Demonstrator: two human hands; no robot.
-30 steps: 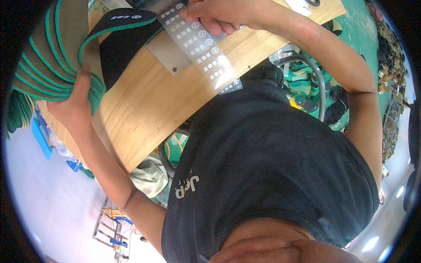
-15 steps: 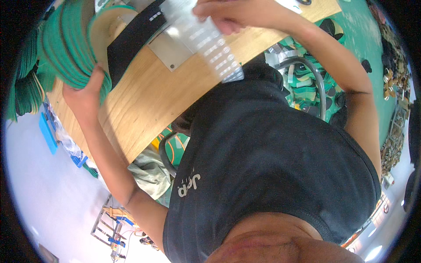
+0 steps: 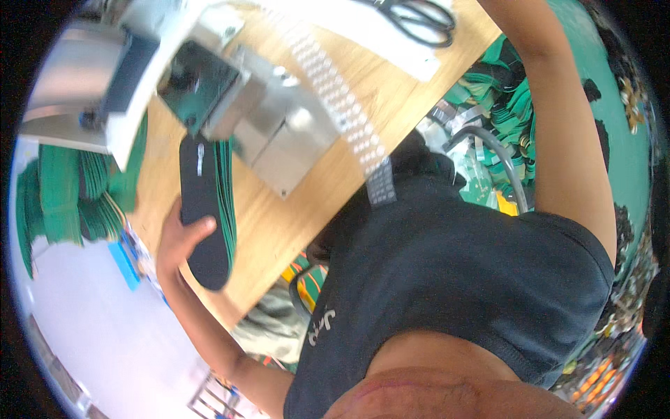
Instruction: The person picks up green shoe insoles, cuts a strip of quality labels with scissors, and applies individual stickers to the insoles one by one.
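Note:
My left hand (image 3: 180,241) grips a stack of insoles (image 3: 208,209) at the left of the table. Its thumb presses on the black top insole, and green edges show down the stack's right side. My fingers are hidden behind the stack. The stack's far end lies beside the metal machine (image 3: 202,91). My right forearm leaves the view at the top right, so my right hand is not seen. A clear strip with rows of small pale marks (image 3: 335,101) lies across the wooden table (image 3: 262,234), its near end hanging over the edge.
Black-handled scissors (image 3: 426,24) lie on a white sheet (image 3: 370,35) at the far side. A metal plate (image 3: 289,140) sits beside the strip. More green insoles (image 3: 70,188) are stacked at the far left. Heaped green and black pieces (image 3: 499,91) lie beyond the table on the right.
The view has shifted, showing more of the machine. The stack has turned, with its black top now facing up, still in my left hand. My right hand has left the strip and the view.

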